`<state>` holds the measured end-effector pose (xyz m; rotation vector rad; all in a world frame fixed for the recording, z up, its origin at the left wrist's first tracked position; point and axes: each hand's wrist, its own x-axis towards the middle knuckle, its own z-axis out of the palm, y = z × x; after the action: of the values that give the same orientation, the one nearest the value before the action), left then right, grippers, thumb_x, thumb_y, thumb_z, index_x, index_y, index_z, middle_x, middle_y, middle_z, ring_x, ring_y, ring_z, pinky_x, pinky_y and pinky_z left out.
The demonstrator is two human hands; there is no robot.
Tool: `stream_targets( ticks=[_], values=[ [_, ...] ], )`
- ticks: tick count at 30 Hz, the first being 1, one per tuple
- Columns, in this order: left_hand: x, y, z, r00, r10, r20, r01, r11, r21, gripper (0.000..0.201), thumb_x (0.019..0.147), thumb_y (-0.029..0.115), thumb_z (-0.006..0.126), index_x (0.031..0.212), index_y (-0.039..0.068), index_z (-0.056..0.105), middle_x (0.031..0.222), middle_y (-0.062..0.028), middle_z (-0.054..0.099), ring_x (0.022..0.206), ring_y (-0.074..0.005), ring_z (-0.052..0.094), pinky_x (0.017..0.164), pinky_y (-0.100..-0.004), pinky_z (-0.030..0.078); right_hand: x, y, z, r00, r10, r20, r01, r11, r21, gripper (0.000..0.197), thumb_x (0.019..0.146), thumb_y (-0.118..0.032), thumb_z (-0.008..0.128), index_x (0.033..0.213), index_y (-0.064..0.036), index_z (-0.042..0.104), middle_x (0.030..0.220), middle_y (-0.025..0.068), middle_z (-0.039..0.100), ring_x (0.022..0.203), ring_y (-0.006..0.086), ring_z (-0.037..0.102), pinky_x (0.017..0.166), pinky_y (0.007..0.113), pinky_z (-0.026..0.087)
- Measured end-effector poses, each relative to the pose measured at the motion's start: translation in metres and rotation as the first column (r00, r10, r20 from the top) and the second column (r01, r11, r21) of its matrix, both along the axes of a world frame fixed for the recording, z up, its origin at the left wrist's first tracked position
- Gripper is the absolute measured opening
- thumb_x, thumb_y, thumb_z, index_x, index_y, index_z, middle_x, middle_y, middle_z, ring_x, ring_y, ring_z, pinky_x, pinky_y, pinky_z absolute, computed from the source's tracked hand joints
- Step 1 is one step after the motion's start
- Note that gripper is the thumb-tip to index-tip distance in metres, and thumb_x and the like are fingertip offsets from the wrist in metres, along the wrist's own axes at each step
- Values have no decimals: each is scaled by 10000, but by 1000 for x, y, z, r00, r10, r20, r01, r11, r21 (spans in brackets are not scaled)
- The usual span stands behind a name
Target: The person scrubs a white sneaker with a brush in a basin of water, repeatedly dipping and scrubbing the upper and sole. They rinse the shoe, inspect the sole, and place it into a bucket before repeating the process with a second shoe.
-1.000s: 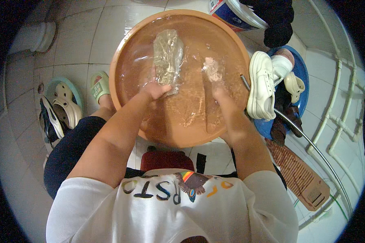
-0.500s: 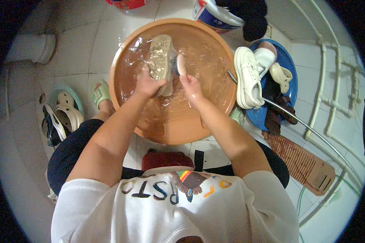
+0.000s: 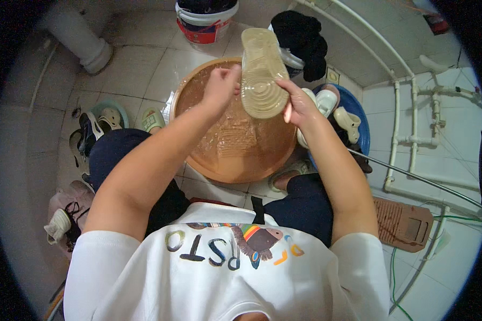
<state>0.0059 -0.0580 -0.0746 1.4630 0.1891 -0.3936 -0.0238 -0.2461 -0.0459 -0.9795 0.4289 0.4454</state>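
- Shoe, its pale tan, ridged sole facing the camera, is held up over the far right part of the orange basin, heel end nearer the person.
- Right hand grasps the shoe by its lower right edge, thumb on the sole; the pale end of something small shows below the fingers, too little to name.
- Left hand is just left of the shoe, above the basin, with fingers curled; it is blurred, so I cannot tell whether it holds anything.
- Water with ripples lies in the basin, which stands on the tiled floor.
- Beyond the basin is a red and white bucket; black cloth hangs to its right.
- Right of the basin, a blue tub carries a beige clog and other footwear.
- Nearer the person on that side lies a brown washboard.
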Motion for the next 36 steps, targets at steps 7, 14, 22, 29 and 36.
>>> stream_targets(
  ticks=[7,14,22,29,36],
  values=[
    [-25,0,25,891,-371,-263,1,580,-815,836,787,687,270,1335,55,241,1348,-223,266,1250,-335,269,985,-519,254,-54,24,65,987,-104,119,75,971,225,397,842,-245,508,1147,6,468,1095,126,564,983,221,566,849,354,475],
    [-7,2,12,951,-238,-195,-93,381,-920,426,923,301,328,1252,33,363,1187,-182,485,1081,-310,492,948,-452,374,-67,27,54,992,-37,120,22,992,122,322,859,-223,499,1081,10,507,1016,114,592,922,191,584,805,322,489],
    [-28,2,13,976,157,-153,-172,981,-88,360,800,313,555,949,-13,591,871,-148,619,779,-202,611,626,-323,484,-73,45,38,981,153,121,-135,981,-142,405,829,-202,576,1116,57,457,1003,133,583,871,184,591,757,294,491],
    [-32,-9,24,953,108,-285,-282,666,-691,334,806,276,537,903,-42,578,787,-143,591,679,-231,588,627,-352,485,-69,44,42,980,168,104,-143,967,-211,417,828,-184,561,1158,37,433,1041,143,569,921,208,582,787,332,493],
    [-23,-18,21,924,-16,-381,-313,537,-783,430,856,380,394,976,6,567,884,-144,598,761,-268,587,729,-408,478,-68,32,36,997,59,50,-63,996,68,429,837,-199,551,1175,31,421,1086,146,550,944,234,571,819,346,479]
  ],
)
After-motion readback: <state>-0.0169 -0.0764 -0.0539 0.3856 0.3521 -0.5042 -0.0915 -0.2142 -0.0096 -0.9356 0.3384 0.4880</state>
